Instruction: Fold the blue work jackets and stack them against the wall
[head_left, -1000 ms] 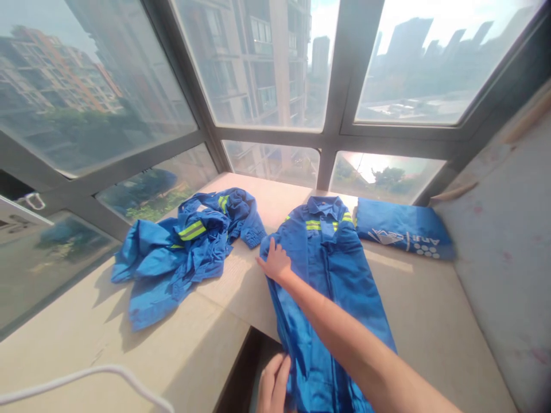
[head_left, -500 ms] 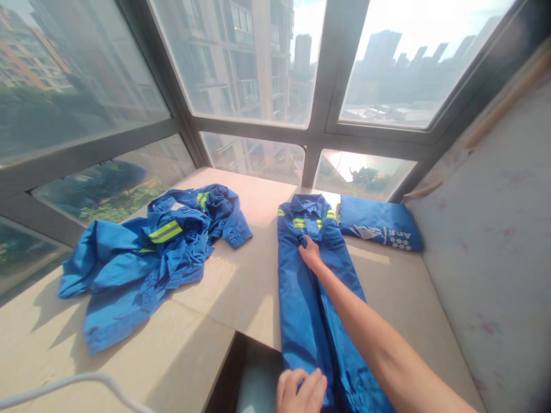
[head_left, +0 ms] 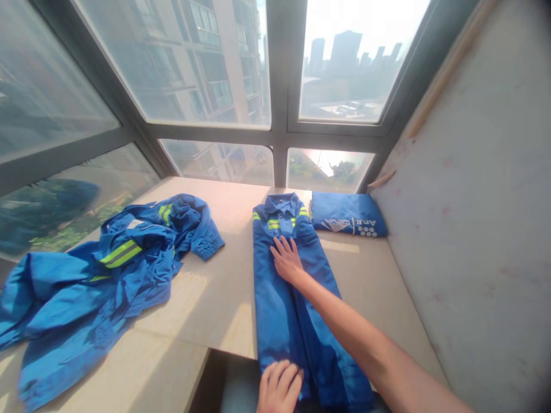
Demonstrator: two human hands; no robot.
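Observation:
A blue work jacket with yellow-and-grey reflective bands lies front up in a long, narrow shape, its collar toward the window. My right hand rests on its chest just below the bands, fingers spread over the cloth. Lower down, my left hand lies on the near end of the jacket, its fingers bent slightly and apart; the wrist is cut off by the frame edge. Neither hand holds any cloth.
To the left, a second blue jacket lies crumpled. A folded blue garment with white lettering sits at the back right by the patterned wall. The pale tabletop has a cut-out gap at its near edge. Windows rise behind.
My right hand has gone from pinching the jacket front to lying spread on it. My left hand has settled onto the near end. The view has turned right, so everything appears further left.

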